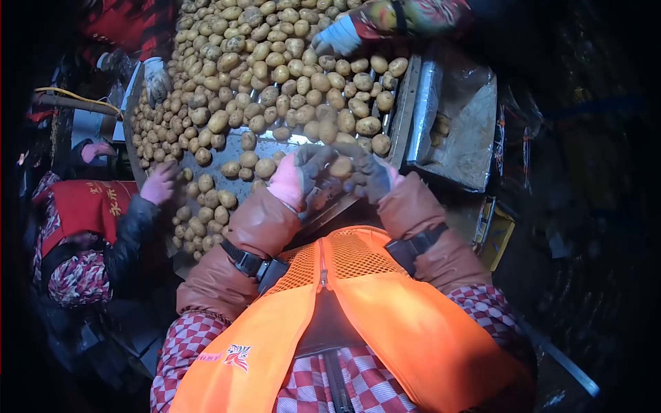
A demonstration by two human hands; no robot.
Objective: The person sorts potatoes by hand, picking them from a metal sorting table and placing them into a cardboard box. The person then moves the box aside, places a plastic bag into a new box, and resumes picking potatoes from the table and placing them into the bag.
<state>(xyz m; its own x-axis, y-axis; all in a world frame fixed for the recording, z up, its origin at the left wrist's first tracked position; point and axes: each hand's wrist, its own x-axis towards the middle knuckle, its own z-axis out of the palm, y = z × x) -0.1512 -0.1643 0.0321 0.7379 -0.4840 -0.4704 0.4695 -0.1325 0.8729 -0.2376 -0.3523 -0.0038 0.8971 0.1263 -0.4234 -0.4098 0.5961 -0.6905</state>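
Observation:
Both my gloved hands meet over the near edge of a sorting belt [227, 155] covered with potatoes. My left hand [301, 177], in a pink and grey glove, and my right hand [377, 177], in a grey glove, are closed together around one potato [341, 167]. The potato shows between my fingertips, just above the belt's metal edge. Loose potatoes [264, 167] lie right beside my left hand. A dense pile of potatoes [275, 62] fills the belt farther away.
A co-worker in a red vest at the left reaches a pink-gloved hand [160, 184] onto the belt. Other gloved hands work at the far left [157, 79] and top [337, 36]. A metal chute [468, 131] and a yellow box [497, 235] stand at the right.

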